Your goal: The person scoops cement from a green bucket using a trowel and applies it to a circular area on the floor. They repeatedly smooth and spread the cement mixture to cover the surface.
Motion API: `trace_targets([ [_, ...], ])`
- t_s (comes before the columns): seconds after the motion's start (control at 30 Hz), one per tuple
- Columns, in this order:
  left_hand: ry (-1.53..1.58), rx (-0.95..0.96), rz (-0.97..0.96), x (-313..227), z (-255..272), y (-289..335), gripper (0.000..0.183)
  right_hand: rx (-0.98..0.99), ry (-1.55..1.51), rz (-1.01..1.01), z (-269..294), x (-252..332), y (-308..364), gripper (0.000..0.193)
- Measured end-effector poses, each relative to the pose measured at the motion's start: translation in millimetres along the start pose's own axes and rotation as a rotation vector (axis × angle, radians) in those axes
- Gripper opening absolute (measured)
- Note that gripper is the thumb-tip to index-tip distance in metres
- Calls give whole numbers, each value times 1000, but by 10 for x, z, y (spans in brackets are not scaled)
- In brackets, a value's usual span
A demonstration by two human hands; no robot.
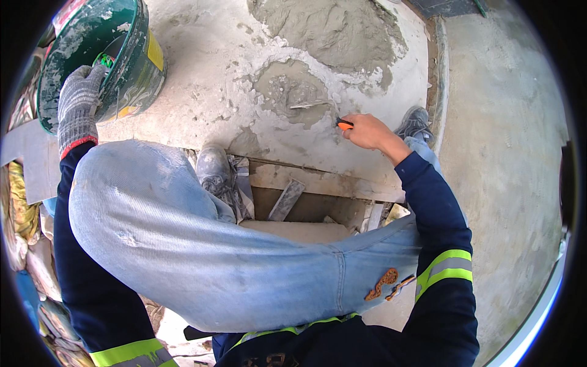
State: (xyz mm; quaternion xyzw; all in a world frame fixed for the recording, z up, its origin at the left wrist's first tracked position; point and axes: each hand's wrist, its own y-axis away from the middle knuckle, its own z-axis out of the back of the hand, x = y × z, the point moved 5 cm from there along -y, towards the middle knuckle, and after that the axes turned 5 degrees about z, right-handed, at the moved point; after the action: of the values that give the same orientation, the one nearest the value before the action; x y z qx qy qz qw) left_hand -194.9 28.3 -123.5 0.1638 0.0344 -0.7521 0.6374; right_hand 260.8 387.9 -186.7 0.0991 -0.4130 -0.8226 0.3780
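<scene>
My bare right hand (369, 131) is closed round the orange and black handle of a trowel (312, 104). Its thin blade lies in a small patch of wet grey mortar (282, 85) on the board. On the left, my left hand (79, 101), in a grey knitted glove with a red cuff, grips the near rim of a dark green bucket (136, 79). The bucket is tilted and smeared with dried mortar. Inside it, beside my gloved fingertips, shows a small bright green object (104, 60) whose kind I cannot make out.
A larger mortar heap (330, 33) spreads at the far side of the pale board (202, 73). My shoes (214, 168) flank the work, with a wooden edge and a gap between them. Smooth concrete floor (495, 153) lies to the right. Crumpled sacks (43, 263) crowd the left.
</scene>
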Motion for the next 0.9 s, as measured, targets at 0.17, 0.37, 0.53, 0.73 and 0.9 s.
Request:
trace_targets([
  [0.17, -9, 9, 22, 9, 11, -24, 49, -91, 183, 61, 171, -319, -197, 45],
  [0.37, -19, 8, 22, -50, 32, 41, 49, -185, 80, 64, -92, -50, -326, 42],
  [0.53, -14, 31, 50, -3, 35, 2, 46, -192, 178, 68, 133, -198, -148, 43],
  [0.73, -27, -6, 12, 24, 15, -25, 49, -229, -19, 85, 390, -220, 243, 43],
  [0.9, -2, 15, 56, 61, 12, -73, 42, -259, -64, 104, 89, -509, 302, 43],
])
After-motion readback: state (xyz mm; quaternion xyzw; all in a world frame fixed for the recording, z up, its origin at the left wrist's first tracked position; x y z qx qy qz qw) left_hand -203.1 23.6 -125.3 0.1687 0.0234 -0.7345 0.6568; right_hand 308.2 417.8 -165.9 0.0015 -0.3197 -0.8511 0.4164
